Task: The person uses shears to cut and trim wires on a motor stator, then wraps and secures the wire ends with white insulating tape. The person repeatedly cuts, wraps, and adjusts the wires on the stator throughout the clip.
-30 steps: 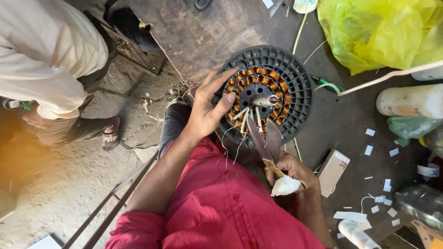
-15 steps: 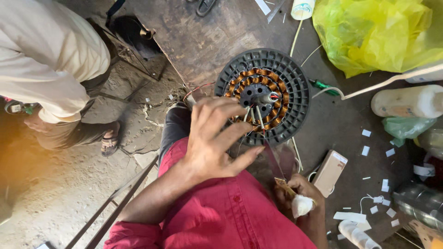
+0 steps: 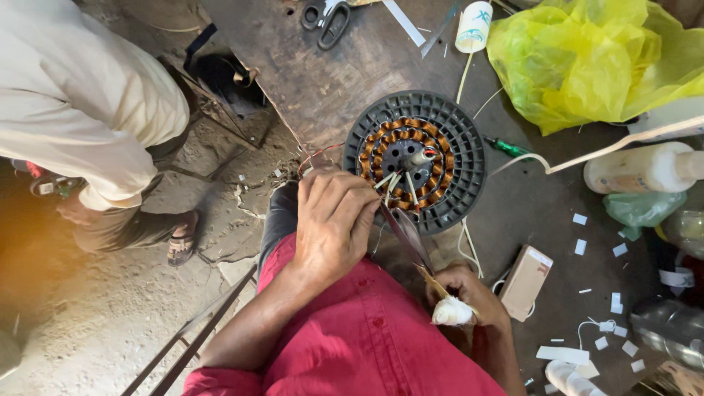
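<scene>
Left hand (image 3: 334, 220) has pulled back off the stator (image 3: 414, 160); fingers now curled together, pinching wire leads just beyond their tips. Right hand (image 3: 469, 301) grips a blade (image 3: 407, 235) handle, fingers wrapped. Stator looks heavy, rigid; windings fragile, hold by rim.

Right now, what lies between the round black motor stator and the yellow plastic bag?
In the head view, a green-handled screwdriver lies between the stator and the bag.
</scene>
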